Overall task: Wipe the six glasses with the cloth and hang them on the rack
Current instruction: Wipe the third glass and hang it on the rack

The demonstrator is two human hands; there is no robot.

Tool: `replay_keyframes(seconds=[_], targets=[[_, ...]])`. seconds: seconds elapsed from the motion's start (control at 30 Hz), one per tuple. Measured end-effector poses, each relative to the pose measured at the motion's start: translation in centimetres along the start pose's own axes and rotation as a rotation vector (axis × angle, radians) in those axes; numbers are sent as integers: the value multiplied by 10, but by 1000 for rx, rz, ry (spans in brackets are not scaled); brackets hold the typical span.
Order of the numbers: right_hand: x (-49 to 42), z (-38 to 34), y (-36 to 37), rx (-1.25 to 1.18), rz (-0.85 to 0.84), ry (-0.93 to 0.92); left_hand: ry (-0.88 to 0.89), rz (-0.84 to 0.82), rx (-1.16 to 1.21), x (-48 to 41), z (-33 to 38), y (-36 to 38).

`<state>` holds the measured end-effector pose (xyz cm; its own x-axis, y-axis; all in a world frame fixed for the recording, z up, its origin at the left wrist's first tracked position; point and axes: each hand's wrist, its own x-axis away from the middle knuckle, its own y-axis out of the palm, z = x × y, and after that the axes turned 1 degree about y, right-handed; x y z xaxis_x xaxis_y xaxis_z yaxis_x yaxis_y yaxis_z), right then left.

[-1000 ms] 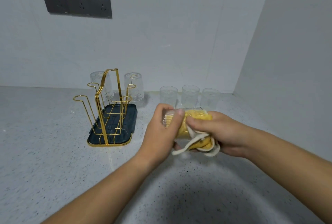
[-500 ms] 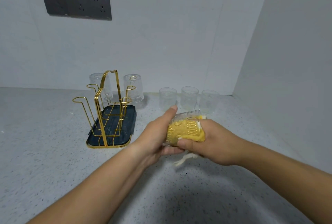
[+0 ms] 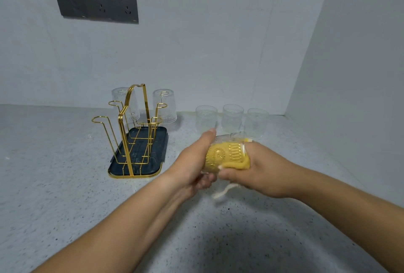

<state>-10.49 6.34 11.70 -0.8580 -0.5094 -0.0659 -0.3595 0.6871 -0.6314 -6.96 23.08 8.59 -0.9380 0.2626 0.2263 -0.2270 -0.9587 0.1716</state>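
The left hand (image 3: 192, 163) is curling round a glass (image 3: 226, 141) held sideways above the desk (image 3: 54, 185), just in front of three upright glasses (image 3: 232, 116). The right hand (image 3: 258, 172) is pinching the yellow cloth (image 3: 239, 164) stuffed into that glass, with most of its fingers out of sight. The clear rim is hard to trace. Two more glasses (image 3: 164, 105) are hanging upside down on the rack (image 3: 133, 132), partly behind wire.
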Motion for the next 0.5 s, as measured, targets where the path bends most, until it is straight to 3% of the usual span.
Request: replay_keyframes(seconds=[0.1, 0.23, 0.4, 0.5], targets=[[-1, 1, 0, 172, -45, -29, -199, -124, 69, 4, 1, -3], [-1, 4, -3, 86, -25, -5, -124, -200, 259, 4, -9, -3], [7, 8, -5, -125, -4, 71, 31, -53, 223, 3, -19, -3], [13, 10, -3, -248, 118, 143, 30, 12, 265, 4, -20, -4]])
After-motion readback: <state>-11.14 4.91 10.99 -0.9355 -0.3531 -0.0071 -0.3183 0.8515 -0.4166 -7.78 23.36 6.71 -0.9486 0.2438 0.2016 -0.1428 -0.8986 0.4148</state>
